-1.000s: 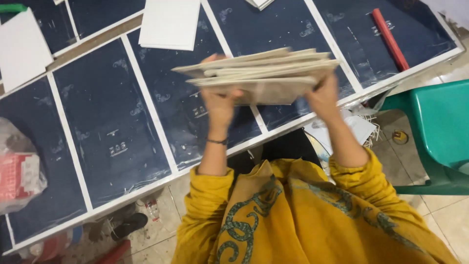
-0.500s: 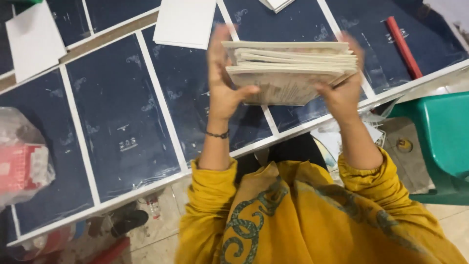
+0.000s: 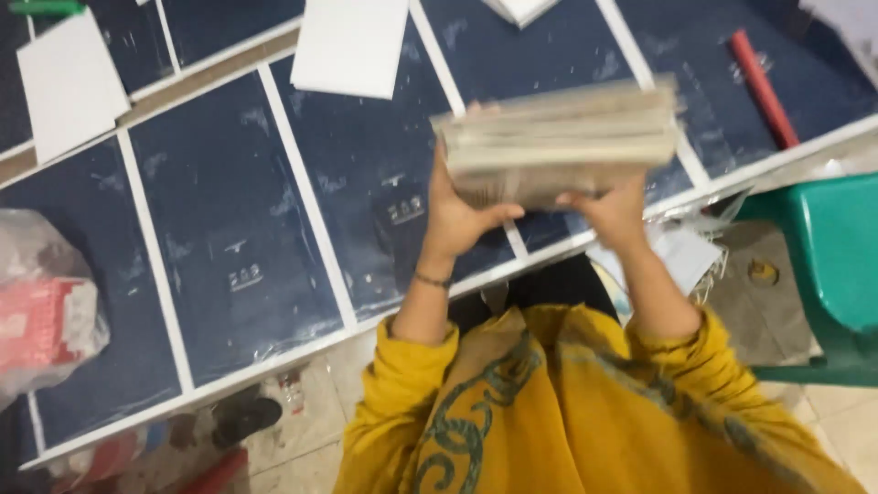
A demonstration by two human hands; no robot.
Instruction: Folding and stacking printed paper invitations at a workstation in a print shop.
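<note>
Left fingers: the fingers of the left hand (image 3: 457, 215) are closed round the left end of a thick stack of cards (image 3: 560, 137), thumb hooked under the bottom edge and the rest hidden behind the stack, so that end is clamped.
Right fingers: the right hand (image 3: 611, 209) cups the stack from below near its middle; the thumb lies along the lower edge, the other fingers are out of sight behind it. It looks like a propping grip that carries the weight.
Stack of cards: greyish-beige flat sheets, held up in the air above the desk (image 3: 210, 247) with the edges facing the camera, roughly level; two hands on it likely keep the loose sheets squared.
Wrist: a thin dark bracelet (image 3: 432, 279) circles the left wrist.
Sleeves: yellow sleeves (image 3: 402, 384) with a teal pattern cover both arms.
Desk: covered edge to edge with dark blue panels under glossy film, separated by white strips.
White sheets: one white sheet (image 3: 352, 46) lies just beyond the stack, another (image 3: 69, 82) at far left.
Red rod: a red rod (image 3: 762, 87) lies on the desk to the right.
Chair: a green plastic chair (image 3: 828, 265) stands at the right.
Bag: a clear plastic bag (image 3: 46, 311) with something red inside sits at far left.
</note>
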